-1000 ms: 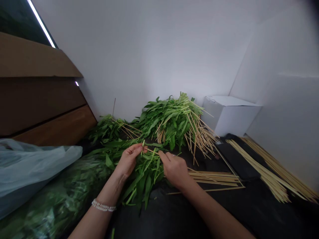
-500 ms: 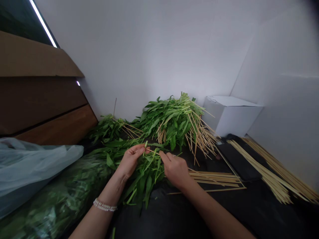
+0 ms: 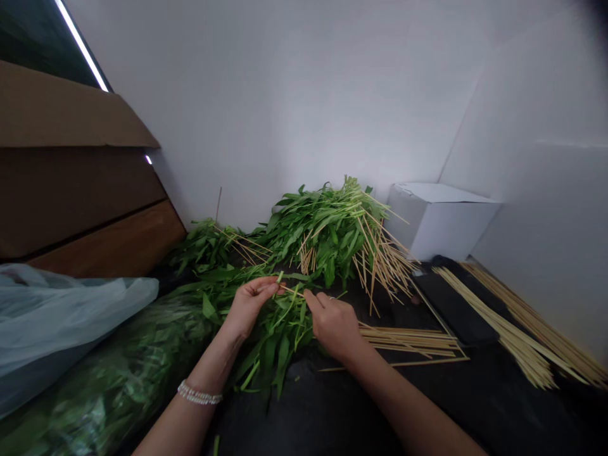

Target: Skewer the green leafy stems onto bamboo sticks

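Note:
My left hand (image 3: 249,306) pinches a green leafy stem (image 3: 280,278) between thumb and fingers. My right hand (image 3: 335,327) holds the end of a thin wooden skewer (image 3: 292,292), which runs across to the stem at my left fingertips. A loose bunch of long-leaved greens (image 3: 275,335) lies under and between my hands. Beyond them rises a heap of leafy greens (image 3: 323,240) with many thin sticks poking out of it. A beaded bracelet (image 3: 199,394) circles my left wrist.
Loose skewers (image 3: 408,339) lie on the black cloth (image 3: 304,411) to the right, and long bundles (image 3: 517,329) lie beside a black flat case (image 3: 451,305). A white box (image 3: 441,221) stands in the corner. At left, a plastic bag (image 3: 61,316) covers more greens; brown wooden panels (image 3: 80,202) rise behind.
My hands have shifted only slightly, with the left hand a little lower and closer to the skewer. The heap and loose sticks have not visibly moved.

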`<state>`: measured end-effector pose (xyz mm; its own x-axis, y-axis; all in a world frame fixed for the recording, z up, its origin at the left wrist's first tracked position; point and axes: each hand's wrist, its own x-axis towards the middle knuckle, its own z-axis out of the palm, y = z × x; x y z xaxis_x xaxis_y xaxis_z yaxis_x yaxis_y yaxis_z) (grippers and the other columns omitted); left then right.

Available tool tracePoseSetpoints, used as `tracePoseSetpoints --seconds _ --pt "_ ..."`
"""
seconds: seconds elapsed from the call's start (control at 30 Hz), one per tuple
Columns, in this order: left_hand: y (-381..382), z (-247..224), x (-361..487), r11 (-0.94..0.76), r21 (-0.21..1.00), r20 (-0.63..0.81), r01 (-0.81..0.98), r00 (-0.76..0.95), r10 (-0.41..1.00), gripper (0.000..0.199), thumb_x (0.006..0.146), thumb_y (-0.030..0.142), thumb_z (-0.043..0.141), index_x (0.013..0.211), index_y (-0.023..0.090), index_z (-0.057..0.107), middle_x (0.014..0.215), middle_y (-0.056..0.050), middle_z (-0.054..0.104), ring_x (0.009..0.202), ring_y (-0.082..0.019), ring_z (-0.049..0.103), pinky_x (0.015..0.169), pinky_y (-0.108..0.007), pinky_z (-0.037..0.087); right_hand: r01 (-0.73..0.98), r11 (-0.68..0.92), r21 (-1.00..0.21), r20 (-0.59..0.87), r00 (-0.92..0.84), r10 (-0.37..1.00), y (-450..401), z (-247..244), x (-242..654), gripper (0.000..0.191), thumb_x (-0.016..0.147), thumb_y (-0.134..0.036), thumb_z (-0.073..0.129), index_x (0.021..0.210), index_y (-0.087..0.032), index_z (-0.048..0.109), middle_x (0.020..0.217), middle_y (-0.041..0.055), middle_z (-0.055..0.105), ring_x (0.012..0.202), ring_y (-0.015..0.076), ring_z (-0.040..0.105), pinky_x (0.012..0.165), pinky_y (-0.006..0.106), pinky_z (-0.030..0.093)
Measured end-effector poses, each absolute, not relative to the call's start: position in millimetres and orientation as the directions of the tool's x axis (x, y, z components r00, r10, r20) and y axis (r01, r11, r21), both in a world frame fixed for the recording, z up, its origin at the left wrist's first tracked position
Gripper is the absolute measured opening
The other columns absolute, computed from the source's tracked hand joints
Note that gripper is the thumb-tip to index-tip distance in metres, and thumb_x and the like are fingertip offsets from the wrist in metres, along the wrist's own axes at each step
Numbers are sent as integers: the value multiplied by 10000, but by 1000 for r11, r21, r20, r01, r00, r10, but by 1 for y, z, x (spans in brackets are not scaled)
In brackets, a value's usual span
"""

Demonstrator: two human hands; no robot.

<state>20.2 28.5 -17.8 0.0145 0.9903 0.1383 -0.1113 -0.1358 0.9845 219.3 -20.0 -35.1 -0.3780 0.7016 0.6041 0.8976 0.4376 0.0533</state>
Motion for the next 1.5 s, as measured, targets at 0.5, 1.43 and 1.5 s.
tracePoseSetpoints --seconds 0.5,1.43,1.5 --pt "28 -15 17 -141 990 141 -6 26 990 382 609 406 831 890 160 750 828 -82 769 774 -219 696 799 -332 517 891 452 36 611 -378 696 -19 -38 219 387 856 -95 488 1227 -140 589 839 44 651 670 148 599 573 256 370" --pt "22 -14 22 -89 996 89 -9 185 979 216 661 380 791 663 169 743 643 -21 688 641 -147 587 723 -266 456 880 474 33 614 -392 685 -23 -42 214 387 855 -90 479 1221 -148 592 823 44 641 661 139 586 571 252 379" --pt "22 -18 22 -68 998 70 -15 193 979 211 639 367 810 672 169 744 650 -14 692 629 -138 584 703 -256 456 878 478 34 607 -398 688 -23 -43 213 395 854 -82 473 1227 -148 584 829 46 642 671 138 588 581 250 384"
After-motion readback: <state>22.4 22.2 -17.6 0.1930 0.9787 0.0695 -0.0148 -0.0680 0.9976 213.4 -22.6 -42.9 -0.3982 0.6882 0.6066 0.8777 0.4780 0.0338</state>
